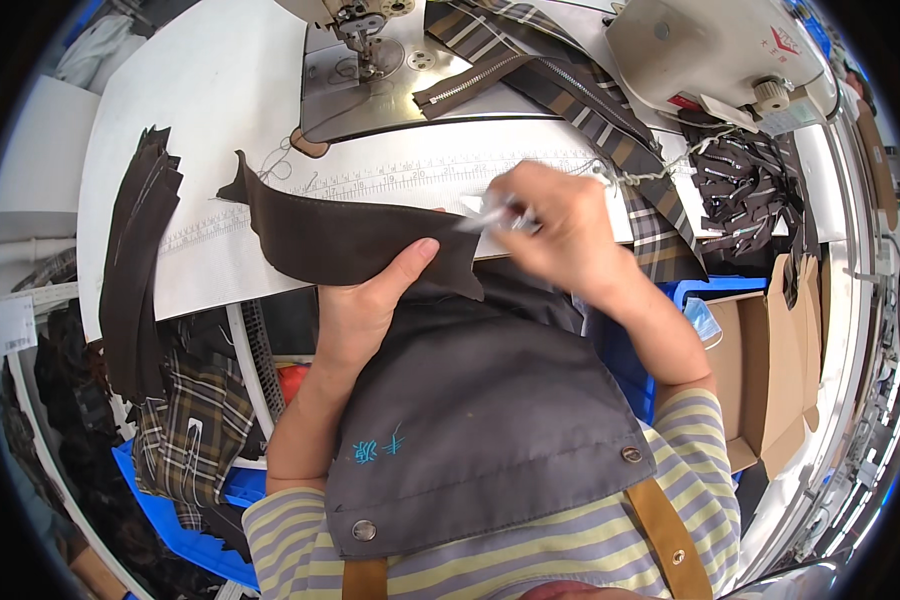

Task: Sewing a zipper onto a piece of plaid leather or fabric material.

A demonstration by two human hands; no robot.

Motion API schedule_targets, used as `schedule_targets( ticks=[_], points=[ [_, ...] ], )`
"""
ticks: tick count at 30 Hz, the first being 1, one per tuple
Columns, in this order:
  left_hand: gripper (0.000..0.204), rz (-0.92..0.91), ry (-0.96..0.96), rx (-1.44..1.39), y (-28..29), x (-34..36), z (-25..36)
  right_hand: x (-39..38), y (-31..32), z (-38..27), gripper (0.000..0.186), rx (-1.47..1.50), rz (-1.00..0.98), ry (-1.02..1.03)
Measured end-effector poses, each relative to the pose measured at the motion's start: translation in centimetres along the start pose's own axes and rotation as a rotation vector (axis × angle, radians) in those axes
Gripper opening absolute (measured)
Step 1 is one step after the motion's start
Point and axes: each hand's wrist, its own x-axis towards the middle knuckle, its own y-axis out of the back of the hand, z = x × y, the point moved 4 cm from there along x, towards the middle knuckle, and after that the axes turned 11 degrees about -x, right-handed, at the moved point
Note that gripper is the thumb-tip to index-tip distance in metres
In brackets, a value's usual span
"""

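Observation:
A curved strip of dark brown fabric [340, 235] is held up over the white table's front edge. My left hand [370, 305] grips it from below, the thumb lying on its face near the right end. My right hand [570, 225] is closed around thread snips [495, 215], whose pale metal is smeared by motion. The snips are at the upper right corner of the strip; whether they touch it I cannot tell. The strip's far left end curls upward, apart from both hands.
Behind the strip stands a sewing machine [365, 55] on its metal plate. A metal zipper [470, 85] lies on plaid fabric [610, 130]. Dark cut strips [135, 260] hang over the table's left edge. Zippers are piled at right [745, 185], above an open cardboard box [750, 350].

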Motion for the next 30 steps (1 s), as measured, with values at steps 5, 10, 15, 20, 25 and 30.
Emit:
schedule_targets(
  ticks=[5,10,15,20,25,30],
  points=[
    [0.023,0.013,0.024,-0.039,0.0,0.0,-0.1,-0.3,0.2,1.5,0.01,0.308,-0.099,-0.274],
    [0.029,-0.031,0.047,0.047,0.2,-0.2,0.2,-1.4,3.3,2.0,0.011,-0.029,-0.048,-0.195],
    [0.042,-0.164,0.11,0.113,0.9,-0.9,1.0,-3.1,9.3,10.6,0.025,-0.547,0.136,-0.383],
    [0.058,-0.051,0.217,-0.59,2.2,-1.5,0.5,-4.1,9.9,10.4,0.029,-1.017,0.1,-0.124],
    [0.053,0.259,0.133,-0.688,4.5,-1.1,1.1,-0.3,3.9,-0.6,0.04,0.002,-0.082,-0.116],
    [0.043,0.249,-0.103,-0.598,5.5,-1.5,3.6,3.8,-8.5,-6.4,0.031,0.509,-0.381,-0.132]
  ],
)
